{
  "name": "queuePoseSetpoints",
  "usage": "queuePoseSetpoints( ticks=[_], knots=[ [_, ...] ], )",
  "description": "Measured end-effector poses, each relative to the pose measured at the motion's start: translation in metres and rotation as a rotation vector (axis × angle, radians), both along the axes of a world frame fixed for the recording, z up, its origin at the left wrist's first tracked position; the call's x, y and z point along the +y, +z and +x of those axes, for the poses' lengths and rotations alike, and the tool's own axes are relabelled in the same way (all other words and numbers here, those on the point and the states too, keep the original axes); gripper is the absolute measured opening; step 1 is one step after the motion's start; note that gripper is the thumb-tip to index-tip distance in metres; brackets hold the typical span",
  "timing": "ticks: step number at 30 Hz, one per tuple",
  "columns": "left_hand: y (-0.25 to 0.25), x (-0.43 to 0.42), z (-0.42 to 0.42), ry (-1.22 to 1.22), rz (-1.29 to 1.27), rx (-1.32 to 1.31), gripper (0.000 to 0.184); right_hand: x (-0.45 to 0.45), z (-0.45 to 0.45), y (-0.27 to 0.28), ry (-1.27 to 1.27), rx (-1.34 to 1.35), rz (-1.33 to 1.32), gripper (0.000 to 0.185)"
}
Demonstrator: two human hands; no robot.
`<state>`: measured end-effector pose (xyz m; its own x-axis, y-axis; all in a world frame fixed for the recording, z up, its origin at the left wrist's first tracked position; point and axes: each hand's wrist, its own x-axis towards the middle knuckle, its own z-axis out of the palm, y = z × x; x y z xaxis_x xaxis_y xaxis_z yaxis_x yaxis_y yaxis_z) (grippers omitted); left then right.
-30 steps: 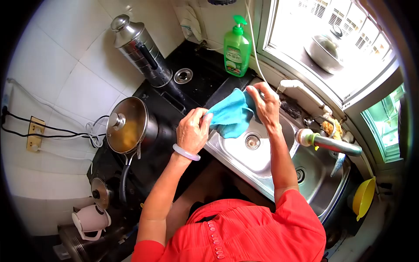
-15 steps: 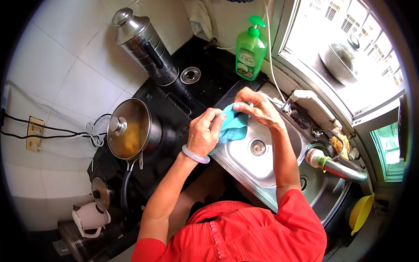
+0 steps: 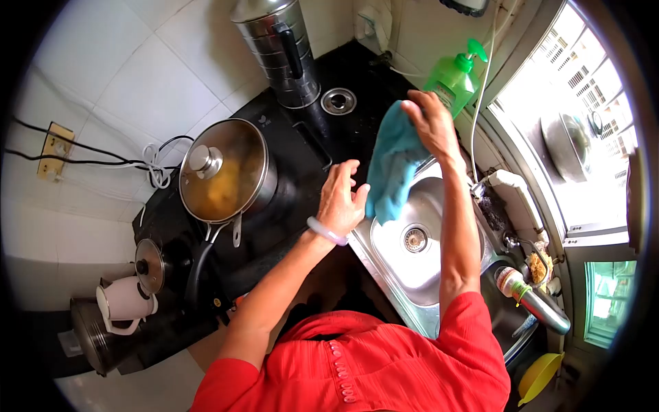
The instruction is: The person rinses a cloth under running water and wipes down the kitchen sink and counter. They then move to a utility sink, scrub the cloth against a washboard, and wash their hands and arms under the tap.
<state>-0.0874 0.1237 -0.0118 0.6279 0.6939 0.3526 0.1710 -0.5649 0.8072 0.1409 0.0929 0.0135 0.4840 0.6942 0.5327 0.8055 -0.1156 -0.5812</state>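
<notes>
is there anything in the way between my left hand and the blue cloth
Nothing visible stands between them: the left hand is open and close beside the blue cloth, which the right hand holds near its top.

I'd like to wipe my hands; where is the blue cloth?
In the head view, the blue cloth hangs from the right hand, right of the left hand, at the left end of the sink.

Steel jug [image 3: 266,53] cut off @ top edge, green btl [image 3: 454,77] partly hidden behind R hand [image 3: 435,128].
</notes>
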Motion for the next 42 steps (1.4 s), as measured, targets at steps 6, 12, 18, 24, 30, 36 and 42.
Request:
queuePoseSetpoints(
  ticks=[6,12,18,24,30,36,42],
  knots=[
    [0.002,-0.032,-0.063,-0.343,-0.040,0.137,0.005,0.014,-0.044,-0.132,-0.126,-0.050,-0.638,0.087],
    [-0.020,-0.062,-0.164,-0.254,-0.444,0.299,0.006,0.045,-0.036,-0.137,-0.175,-0.365,-0.348,0.068],
    [-0.006,-0.065,-0.180,-0.115,-0.462,0.328,0.009,0.107,-0.034,-0.137,-0.031,-0.450,-0.366,0.059],
    [-0.004,-0.066,-0.174,-0.102,-0.428,0.267,0.009,0.116,-0.102,-0.127,0.346,-0.529,-0.247,0.054],
    [0.004,-0.069,-0.184,-0.089,-0.323,0.306,0.008,0.117,-0.089,-0.120,0.729,-0.593,-0.279,0.052],
    [-0.010,-0.075,-0.207,0.004,-0.251,0.238,0.008,0.068,-0.101,-0.116,0.851,-0.627,-0.357,0.052],
    [-0.015,-0.078,-0.202,-0.061,-0.214,0.254,0.009,-0.006,-0.110,-0.125,0.804,-0.389,-0.326,0.036]
  ],
)
